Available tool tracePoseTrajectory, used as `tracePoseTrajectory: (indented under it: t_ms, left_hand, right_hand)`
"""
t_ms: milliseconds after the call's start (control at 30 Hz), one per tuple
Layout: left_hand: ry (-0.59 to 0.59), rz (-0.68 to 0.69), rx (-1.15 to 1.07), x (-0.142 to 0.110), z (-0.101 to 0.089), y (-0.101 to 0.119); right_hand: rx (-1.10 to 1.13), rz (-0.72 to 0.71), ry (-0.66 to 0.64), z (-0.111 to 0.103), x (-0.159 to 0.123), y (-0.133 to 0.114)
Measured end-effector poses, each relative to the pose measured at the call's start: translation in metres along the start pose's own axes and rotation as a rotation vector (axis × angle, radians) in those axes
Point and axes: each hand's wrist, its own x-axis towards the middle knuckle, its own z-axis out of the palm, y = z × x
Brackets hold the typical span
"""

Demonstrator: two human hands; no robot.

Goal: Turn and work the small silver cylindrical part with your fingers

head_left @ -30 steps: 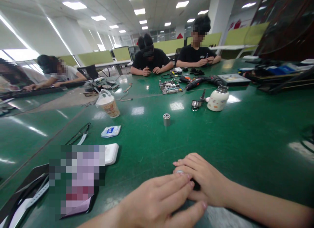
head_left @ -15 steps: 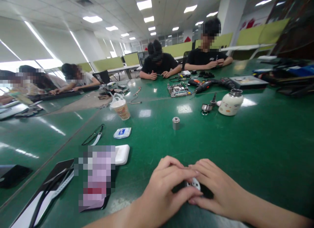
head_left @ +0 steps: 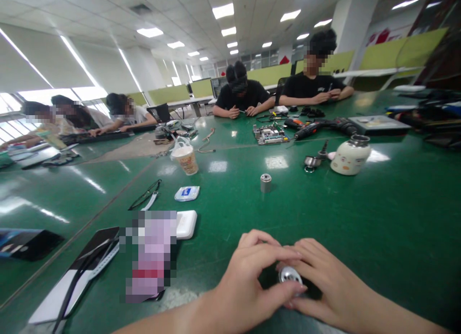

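Note:
Between my two hands is a small round silver metal part (head_left: 290,276) with dark holes in its face. The thumb and fingers of my left hand (head_left: 252,269) curve around its left side and top. My right hand (head_left: 320,274) grips it from the right, its fingertips meeting those of the left. The hands hide the part's sides and underside. Farther out on the green table (head_left: 230,214) a small silver metal cylinder (head_left: 265,183) stands upright, apart from both hands.
Left of my hands lie a phone (head_left: 153,257), a white case (head_left: 186,224), a small packet (head_left: 187,193) and straps (head_left: 146,195). Beyond are a cup (head_left: 186,159), a circuit board (head_left: 271,134), a power drill (head_left: 309,129) and a cream bottle (head_left: 350,156). Several people sit around the table.
The whole view has swung a little, so things sit farther right in the picture. More of the metal part's holed face shows between my fingers; both hands keep their grip.

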Motion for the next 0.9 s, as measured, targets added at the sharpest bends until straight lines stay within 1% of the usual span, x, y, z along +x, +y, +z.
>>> tracePoseTrajectory:
  t_ms: [67, 200, 333, 433, 567, 667, 800, 900]
  left_hand:
    - [0.016, -0.012, 0.029, 0.0005, -0.002, -0.001]
    - [-0.022, -0.027, 0.031, 0.0018, -0.006, 0.0023]
    - [-0.055, -0.005, -0.026, 0.0029, -0.0046, 0.0039]
    - [-0.081, -0.041, -0.039, 0.004, -0.0027, 0.0008]
    - [-0.039, -0.085, 0.029, 0.0053, -0.0042, -0.0016]
    - [-0.037, -0.048, 0.044, 0.0048, -0.0068, 0.0013]
    - [-0.061, 0.013, -0.005, 0.0031, -0.0072, 0.0047]
    - [-0.053, 0.015, -0.003, 0.003, -0.005, 0.002]
  right_hand:
    - [-0.013, -0.005, -0.01, -0.0011, 0.0002, 0.0006]
    - [-0.023, -0.014, -0.006, -0.001, -0.0008, 0.0015]
    - [-0.014, -0.023, 0.057, 0.0016, -0.0021, 0.0018]
    - [-0.003, -0.014, 0.044, 0.0019, -0.0016, 0.0018]
    - [0.003, 0.0, 0.027, 0.0002, -0.0001, 0.0013]
    - [0.019, 0.005, 0.044, -0.0006, 0.0004, 0.0003]
    - [0.032, 0.012, 0.079, -0.0008, 0.0008, -0.0009]
    - [0.058, 0.009, 0.082, -0.0006, 0.0018, -0.0016]
